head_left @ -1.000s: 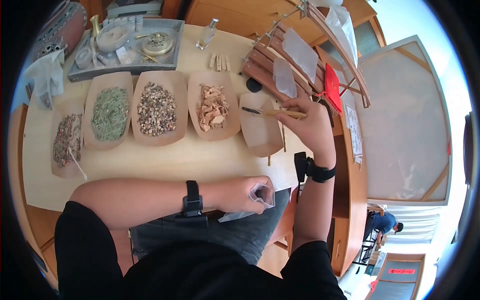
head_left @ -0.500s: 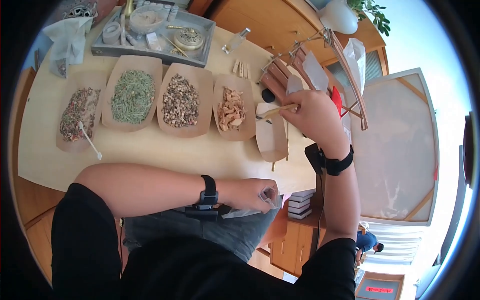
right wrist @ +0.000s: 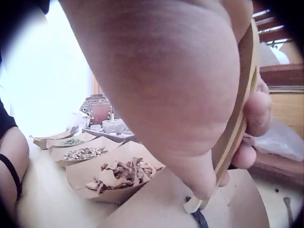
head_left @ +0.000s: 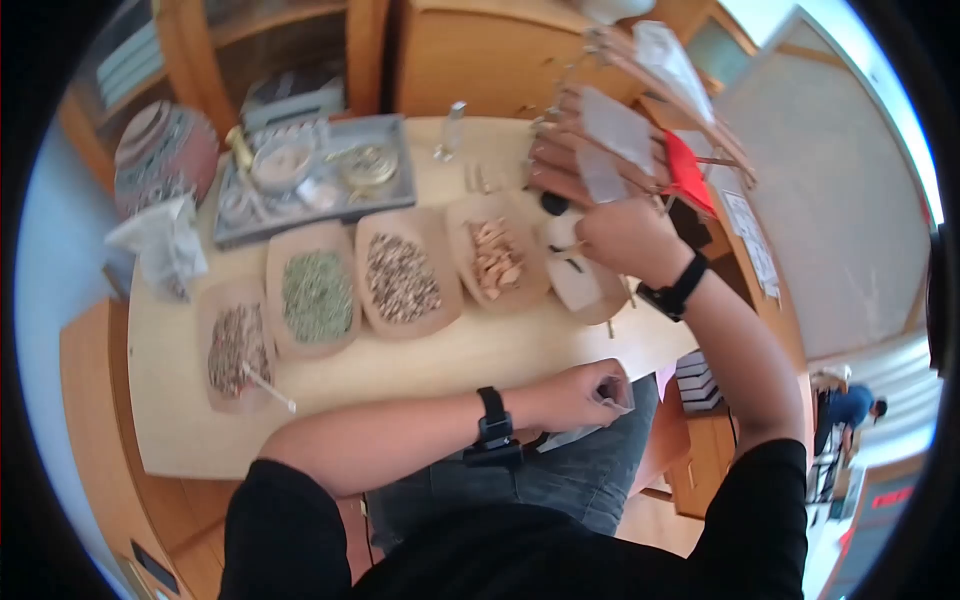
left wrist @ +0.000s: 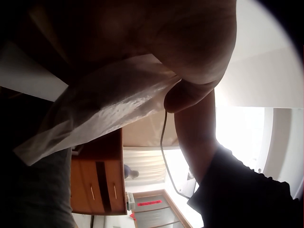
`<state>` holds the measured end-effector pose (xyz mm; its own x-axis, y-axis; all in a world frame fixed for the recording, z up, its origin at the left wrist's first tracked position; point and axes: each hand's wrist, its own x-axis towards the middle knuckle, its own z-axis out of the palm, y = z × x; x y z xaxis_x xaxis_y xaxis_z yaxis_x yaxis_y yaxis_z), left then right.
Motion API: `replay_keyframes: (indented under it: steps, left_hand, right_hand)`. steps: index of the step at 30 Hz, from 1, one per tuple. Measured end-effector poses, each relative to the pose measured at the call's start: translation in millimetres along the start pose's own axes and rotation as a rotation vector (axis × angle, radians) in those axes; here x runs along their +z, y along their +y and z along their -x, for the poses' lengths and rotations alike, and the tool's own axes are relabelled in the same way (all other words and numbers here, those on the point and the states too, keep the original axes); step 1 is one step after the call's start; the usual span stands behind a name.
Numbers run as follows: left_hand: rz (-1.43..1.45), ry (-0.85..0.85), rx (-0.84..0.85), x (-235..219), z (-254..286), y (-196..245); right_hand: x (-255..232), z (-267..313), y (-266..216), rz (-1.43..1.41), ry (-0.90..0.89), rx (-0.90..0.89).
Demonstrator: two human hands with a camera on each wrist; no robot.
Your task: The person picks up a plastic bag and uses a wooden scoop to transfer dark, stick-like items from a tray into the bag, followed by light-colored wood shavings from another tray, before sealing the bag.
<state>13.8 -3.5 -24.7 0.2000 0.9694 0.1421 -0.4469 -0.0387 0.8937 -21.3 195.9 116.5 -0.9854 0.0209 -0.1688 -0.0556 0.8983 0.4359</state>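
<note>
In the head view my left hand (head_left: pixel 585 395) grips a translucent bag (head_left: pixel 617 394) by its top, its mouth standing open with something dark inside. The left wrist view shows the bag (left wrist: pixel 104 109) hanging from the fingers. My right hand (head_left: pixel 632 240) pinches bamboo tweezers (right wrist: pixel 251 90) over the rightmost brown paper tray (head_left: pixel 590 298). At the tweezer tips, low in the right wrist view, is a dark strip (right wrist: pixel 199 218); I cannot tell whether the tips grip it. Left of that tray stands another paper tray (head_left: pixel 462 222) of tan dried slices (head_left: pixel 496 258).
Further left stand paper trays of mottled bits (head_left: pixel 402 278), green dried herb (head_left: pixel 318 296) and a mixed blend (head_left: pixel 238 345) with a white scoop (head_left: pixel 268 388). Behind are a grey tray (head_left: pixel 400 190) and a glass bottle (head_left: pixel 450 132). A wooden rack (head_left: pixel 570 165) holds several bags.
The head view has swung about. My right hand has shifted over the rightmost tray, and the tweezers now point down toward it. The left hand keeps its grip on the bag.
</note>
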Motion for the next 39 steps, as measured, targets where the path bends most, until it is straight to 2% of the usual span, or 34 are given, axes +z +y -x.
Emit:
replay_keyframes:
  steps: [4,6,7,9,10,11,13,14,18,20,23,25,27,29,31,33,35,39]
  left_hand:
    - [0.001,-0.036,-0.008,-4,0,1]
    - [0.011,-0.036,0.011,-8,-2,-4]
    - [0.051,-0.009,0.044,-6,-2,-8]
    - [0.072,0.023,0.040,-1,2,0]
    - [0.084,0.066,0.055,-2,2,5]
    - [0.104,0.064,0.045,-4,2,6]
    - [0.152,0.064,0.040,-5,3,2]
    - [0.140,0.069,0.068,-5,2,4]
    - [0.024,0.062,0.063,1,7,15]
    - [0.000,0.050,0.053,2,11,18]
    - [-0.035,0.037,0.026,7,11,23]
    - [-0.072,0.051,-0.004,6,11,21]
    - [-0.102,0.020,0.039,3,9,19]
    - [-0.118,0.010,0.047,3,8,16]
    - [-0.093,0.021,0.058,0,7,13]
    - [-0.127,0.024,0.093,-1,9,14]
    - [-0.378,0.050,0.175,-1,14,25]
    - [-0.174,0.035,0.176,7,16,24]
  right_hand:
    - [15,18,13,-0.078,-0.021,0.084]
    - [26,38,23,-0.291,0.131,0.101]
    - [23,52,24,-0.300,0.127,0.115]
    - [0,85,17,-0.656,0.366,0.175]
    - [-13,103,7,-0.811,0.367,0.275]
    - [-20,120,-3,-0.820,0.348,0.283]
    - [-24,155,-25,-1.073,0.346,0.468]
    - [-20,169,-36,-1.127,0.346,0.470]
    - [-14,207,-70,-1.262,0.349,0.486]
    - [-13,218,-82,-1.174,0.405,0.399]
    - [0,227,-93,-1.097,0.396,0.354]
    - [13,238,-93,-1.194,0.467,0.374]
    - [18,248,-90,-1.412,0.423,0.639]
    - [28,247,-102,-1.732,0.504,0.766]
    - [41,235,-116,-1.829,0.541,0.741]
    - [47,228,-126,-1.849,0.426,0.764]
    - [50,217,-141,-1.969,0.492,0.684]
    - [63,214,-164,-2.042,0.407,0.529]
